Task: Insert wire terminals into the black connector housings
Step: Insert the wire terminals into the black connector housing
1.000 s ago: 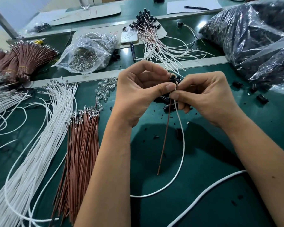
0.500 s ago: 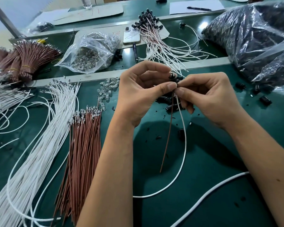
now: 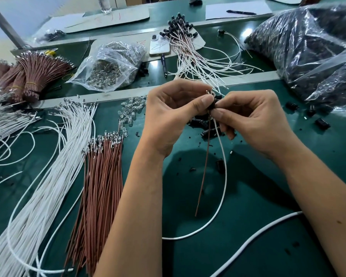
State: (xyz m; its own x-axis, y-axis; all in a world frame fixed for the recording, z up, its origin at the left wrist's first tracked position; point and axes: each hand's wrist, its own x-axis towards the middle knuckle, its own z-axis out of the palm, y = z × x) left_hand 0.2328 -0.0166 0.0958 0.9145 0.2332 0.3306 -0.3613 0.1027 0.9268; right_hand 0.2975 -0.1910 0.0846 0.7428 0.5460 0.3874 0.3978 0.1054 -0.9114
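Observation:
My left hand (image 3: 172, 112) and my right hand (image 3: 254, 120) meet above the green table, and both pinch a small black connector housing (image 3: 212, 105) between thumb and fingers. A brown wire (image 3: 203, 172) and a white wire (image 3: 222, 188) hang down from the housing to the mat. Loose black housings (image 3: 204, 124) lie just under my hands, partly hidden. To the left lie a pile of brown terminal wires (image 3: 102, 182) and a pile of white terminal wires (image 3: 54, 176).
Finished wire assemblies (image 3: 188, 47) fan out at the back beside a phone (image 3: 159, 46). A clear bag of small parts (image 3: 110, 66) sits back centre, large bags of black housings (image 3: 312, 48) at right, bundled brown wires (image 3: 32, 76) back left. A thick white cable (image 3: 258, 236) crosses the near right.
My hands have stayed together on the housing with only slight finger shifts; the hanging brown and white wires have swung a little.

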